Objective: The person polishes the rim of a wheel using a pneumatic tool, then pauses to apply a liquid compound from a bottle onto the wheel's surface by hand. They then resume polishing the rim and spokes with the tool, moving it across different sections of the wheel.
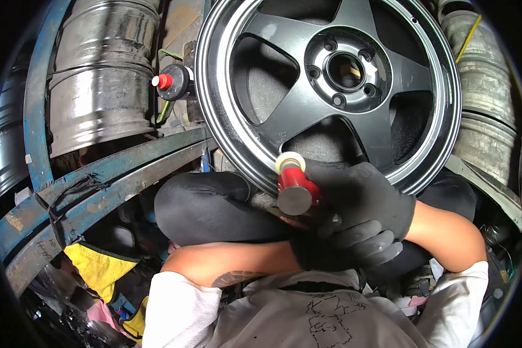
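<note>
A red power tool with a dark round end and a small pale pad is at the lower rim of a large five-spoke wheel, whose face is dark grey and edge bright. The pad appears to rest on the rim. My right hand, in a black glove, is closed round the tool's body, slightly blurred. Just below it, my left hand, gloved too, has its fingers curled round the tool's rear part, which the hands mostly hide. My crossed forearms are bare.
A dark bottle with a red cap stands left of the wheel. Silvery barrels are behind a blue metal frame. More barrels stand at the right. A yellow cloth lies lower left. My bent legs are under the wheel's lower edge.
</note>
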{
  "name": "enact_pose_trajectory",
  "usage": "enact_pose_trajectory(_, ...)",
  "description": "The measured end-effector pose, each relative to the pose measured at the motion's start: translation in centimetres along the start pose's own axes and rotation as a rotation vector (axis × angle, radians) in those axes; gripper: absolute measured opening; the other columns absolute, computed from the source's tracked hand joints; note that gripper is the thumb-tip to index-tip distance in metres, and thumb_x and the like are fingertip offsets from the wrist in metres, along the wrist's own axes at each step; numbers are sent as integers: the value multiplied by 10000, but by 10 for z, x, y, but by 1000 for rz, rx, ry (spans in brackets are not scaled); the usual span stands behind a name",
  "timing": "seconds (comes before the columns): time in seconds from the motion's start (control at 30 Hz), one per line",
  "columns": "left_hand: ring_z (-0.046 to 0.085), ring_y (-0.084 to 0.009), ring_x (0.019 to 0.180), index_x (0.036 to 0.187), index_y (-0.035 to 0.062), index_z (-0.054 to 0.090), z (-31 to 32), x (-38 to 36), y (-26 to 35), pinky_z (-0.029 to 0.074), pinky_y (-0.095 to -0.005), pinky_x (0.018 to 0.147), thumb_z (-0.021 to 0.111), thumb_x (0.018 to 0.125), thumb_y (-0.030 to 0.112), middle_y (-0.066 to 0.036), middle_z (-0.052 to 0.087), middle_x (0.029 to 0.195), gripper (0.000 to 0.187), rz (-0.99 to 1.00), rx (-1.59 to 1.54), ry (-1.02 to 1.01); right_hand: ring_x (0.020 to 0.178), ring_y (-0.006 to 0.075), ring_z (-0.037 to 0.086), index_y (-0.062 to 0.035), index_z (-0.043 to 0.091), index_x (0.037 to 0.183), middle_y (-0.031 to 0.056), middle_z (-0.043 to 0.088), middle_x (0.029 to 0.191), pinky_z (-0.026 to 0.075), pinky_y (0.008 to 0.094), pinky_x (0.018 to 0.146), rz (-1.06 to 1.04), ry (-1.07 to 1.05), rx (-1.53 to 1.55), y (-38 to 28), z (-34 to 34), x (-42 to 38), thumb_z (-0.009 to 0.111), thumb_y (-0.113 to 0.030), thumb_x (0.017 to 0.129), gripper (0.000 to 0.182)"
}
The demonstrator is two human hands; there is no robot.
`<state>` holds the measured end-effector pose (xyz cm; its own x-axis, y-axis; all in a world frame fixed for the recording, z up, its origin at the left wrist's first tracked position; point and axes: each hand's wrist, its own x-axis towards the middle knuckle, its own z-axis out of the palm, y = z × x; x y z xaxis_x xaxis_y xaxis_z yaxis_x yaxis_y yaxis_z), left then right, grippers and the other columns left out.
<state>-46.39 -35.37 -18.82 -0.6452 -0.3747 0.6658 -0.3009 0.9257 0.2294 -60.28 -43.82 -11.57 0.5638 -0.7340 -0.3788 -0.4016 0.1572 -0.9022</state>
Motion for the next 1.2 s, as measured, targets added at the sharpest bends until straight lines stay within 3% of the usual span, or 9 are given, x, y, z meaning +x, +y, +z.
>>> enact_pose_trajectory(0.17, 491, -216, 1218, 1226, 179, 527, 1, -9, 4, 401, -437, 996, 535, 902, 268, -36, 493, 1295, 336, 6, 32, 31, 715, 383, 679, -66, 602, 1141, 181, 673, 807, 537, 461, 640, -155, 17, -218, -16, 1, 6, 649, -280, 873, 346)
enact_pose_trajectory(0.4, 465, -202, 1278, 1291, 205, 509, 11, -3, 19, 390, -430, 1039, 508, 934, 287, -22, 474, 1373, 365, -4, 36, 68, 676, 396, 683, -12, 556, 990, 183, 657, 737, 529, 484, 599, 1, -94, -536, 1, -7, -11, 648, -303, 836, 342)
enact_pose_trajectory(0.43, 561, -157, 1040, 1103, 164, 568, 6, 12, 5, 440, -301, 881, 493, 943, 242, 1, 564, 1122, 192, 14, -46, 135, 670, 398, 680, -13, 556, 995, 184, 653, 730, 529, 487, 600, -28, -76, -527, 3, -5, -11, 646, -296, 838, 336)
enact_pose_trajectory(0.5, 633, -116, 884, 979, 157, 623, 6, 16, -1, 476, -197, 782, 477, 959, 217, 20, 638, 942, 159, 78, -26, 139, 672, 399, 679, -12, 558, 1007, 186, 650, 733, 530, 489, 605, -60, -58, -504, 3, -4, -9, 644, -288, 840, 333)
enact_pose_trajectory(0.67, 511, -135, 1294, 1297, 325, 604, 37, -31, 10, 409, -329, 1085, 470, 994, 319, -5, 558, 1298, 331, 283, 490, -186, 739, 424, 662, -62, 574, 1123, 193, 651, 789, 503, 515, 657, -111, -30, -399, 1, 6, 8, 654, -243, 832, 351)
enact_pose_trajectory(0.83, 552, -157, 1120, 1011, 351, 738, -17, 1, -12, 383, -469, 1035, 735, 803, 315, 73, 552, 1090, 211, -293, 12, 123, 772, 427, 677, -80, 584, 1146, 189, 678, 850, 508, 518, 693, -318, 193, -393, 14, 27, 43, 637, -296, 893, 337)
enact_pose_trajectory(0.93, 562, -165, 1107, 967, 327, 746, -19, 1, -18, 381, -472, 1046, 751, 778, 299, 72, 548, 1048, 192, -376, -110, 196, 823, 415, 666, -51, 548, 1194, 188, 661, 864, 512, 499, 736, -152, 123, -387, -3, 24, 51, 703, -345, 866, 466)
enact_pose_trajectory(1.1, 589, -177, 1037, 1032, 239, 699, -19, 5, -20, 456, -399, 970, 635, 866, 288, 23, 546, 1048, 184, -153, 1, 211, 782, 453, 670, -93, 577, 1198, 205, 681, 846, 514, 527, 686, -150, 89, -343, -16, 19, 31, 625, -323, 920, 364)
enact_pose_trajectory(1.2, 507, -195, 1324, 1320, 273, 565, -13, -6, -3, 412, -394, 1124, 451, 993, 380, -32, 485, 1393, 362, -50, 164, 97, 775, 444, 673, -87, 599, 1146, 200, 677, 833, 518, 526, 686, -39, -5, -320, -20, 13, 14, 626, -294, 894, 327)
